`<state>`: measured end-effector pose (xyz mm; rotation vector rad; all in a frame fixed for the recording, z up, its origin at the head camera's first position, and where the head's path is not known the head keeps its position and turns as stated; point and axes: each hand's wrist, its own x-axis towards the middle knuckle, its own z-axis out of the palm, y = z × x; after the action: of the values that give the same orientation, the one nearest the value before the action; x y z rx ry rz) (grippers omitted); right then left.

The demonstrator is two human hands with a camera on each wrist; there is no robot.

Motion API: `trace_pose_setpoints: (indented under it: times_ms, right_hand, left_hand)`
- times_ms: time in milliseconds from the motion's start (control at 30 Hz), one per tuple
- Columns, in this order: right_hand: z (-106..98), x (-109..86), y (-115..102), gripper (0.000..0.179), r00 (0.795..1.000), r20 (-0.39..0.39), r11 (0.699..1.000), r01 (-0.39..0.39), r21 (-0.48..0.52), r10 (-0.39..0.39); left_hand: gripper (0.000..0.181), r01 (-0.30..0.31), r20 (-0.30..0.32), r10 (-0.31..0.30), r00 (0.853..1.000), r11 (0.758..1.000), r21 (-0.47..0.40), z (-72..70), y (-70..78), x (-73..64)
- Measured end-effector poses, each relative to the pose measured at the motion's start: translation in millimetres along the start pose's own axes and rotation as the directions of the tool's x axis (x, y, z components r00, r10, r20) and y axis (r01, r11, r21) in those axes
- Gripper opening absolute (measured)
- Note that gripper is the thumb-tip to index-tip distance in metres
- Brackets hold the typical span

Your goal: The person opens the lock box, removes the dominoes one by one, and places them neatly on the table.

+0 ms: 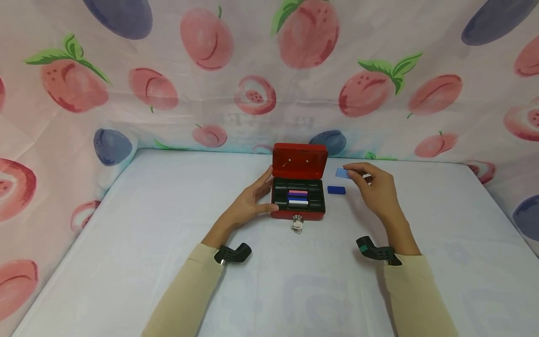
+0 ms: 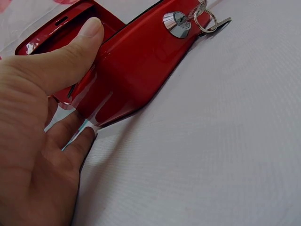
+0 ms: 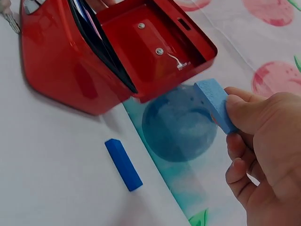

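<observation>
Head view: we saw red cash box (image 1: 286,215) mid-bench (image 1: 294,290), lid (image 1: 300,159) up. In its blk tray (image 1: 280,193), 4 pcs: pink strip (image 1: 298,192), purple strip (image 1: 298,194), blue strip (image 1: 298,199), white strip (image 1: 298,203). L grip (image 1: 250,199) on box's L side: fingers spread apart along wall, thumb on front corner. R grip (image 1: 375,187) clamped on lt-blue block (image 1: 341,173), R of lid, apart from box. Dk-blue block (image 1: 336,190) lay on bench btwn box & R grip.

L wrist: we noted thumb over rim, other fingertips down by side wall. Key ring (image 2: 206,22) hung at front lock (image 2: 178,24).

R wrist: we had lt-blue block pinched w/ thumb & fingers, one end projecting twd lid, not touching. Dk-blue block just beside box, untouched.
</observation>
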<state>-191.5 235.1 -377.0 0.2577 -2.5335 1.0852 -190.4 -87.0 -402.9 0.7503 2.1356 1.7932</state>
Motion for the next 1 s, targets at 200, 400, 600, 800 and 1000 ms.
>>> trace_pose_setpoints:
  times_ms: [200,400,600,800,1000]
  right_hand:
    - [-5.8,-1.0,6.3,0.024,0.999,0.007,0.999,-0.047,-0.006,0.047]
    - [-10.5,-1.7,13.8,0.029,0.994,0.035,0.994,-0.105,-0.005,0.105]
    - [-14.9,-3.5,22.0,0.03,0.99,0.049,0.991,-0.129,-0.021,0.129]
    - [-16.8,-4.7,28.3,0.029,0.989,0.058,0.99,-0.134,-0.05,0.137]
    - [-17.3,-6.5,33.1,0.03,0.981,0.084,0.983,-0.17,-0.069,0.175]
  left_hand:
    - [0.095,0.002,0.001,-0.002,1.0,1.0,0.002,0.4,-0.2,0.3]
    - [0.095,-0.011,0.002,0.011,1.0,1.0,-0.008,0.2,-0.7,0.8]
    - [0.095,-0.011,0.002,0.011,1.0,1.0,-0.011,0.2,0.3,0.7]
    - [0.094,0.0,0.001,0.0,1.0,1.0,-0.005,0.2,1.8,0.3]
    - [0.094,0.012,0.0,-0.012,1.0,1.0,-0.001,0.1,2.7,0.0]
